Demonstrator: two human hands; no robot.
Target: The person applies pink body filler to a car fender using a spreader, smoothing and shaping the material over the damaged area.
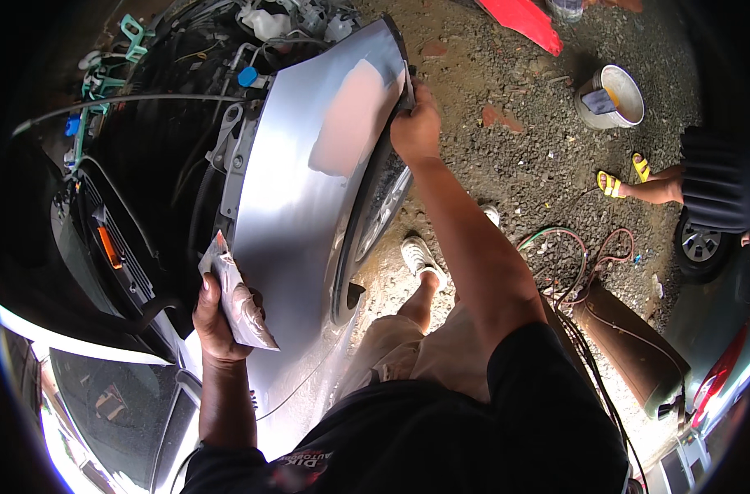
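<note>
My left hand [221,321] grips a flat board [243,300] smeared with pale pinkish putty, held over the left part of the car's front fender. My right hand [414,128] holds a thin flat spreader [408,82] at the outer edge of the silver fender [276,198], beside a smooth pink filler patch [342,115]. The spreader is mostly hidden by my fingers.
The open engine bay [161,115] lies left. On gravel [507,165] sit a white bucket [608,115] and a red panel [527,25]. A person's feet [610,183] in yellow sandals, hoses [577,239], a tank [622,346] and another car [712,346] are at right.
</note>
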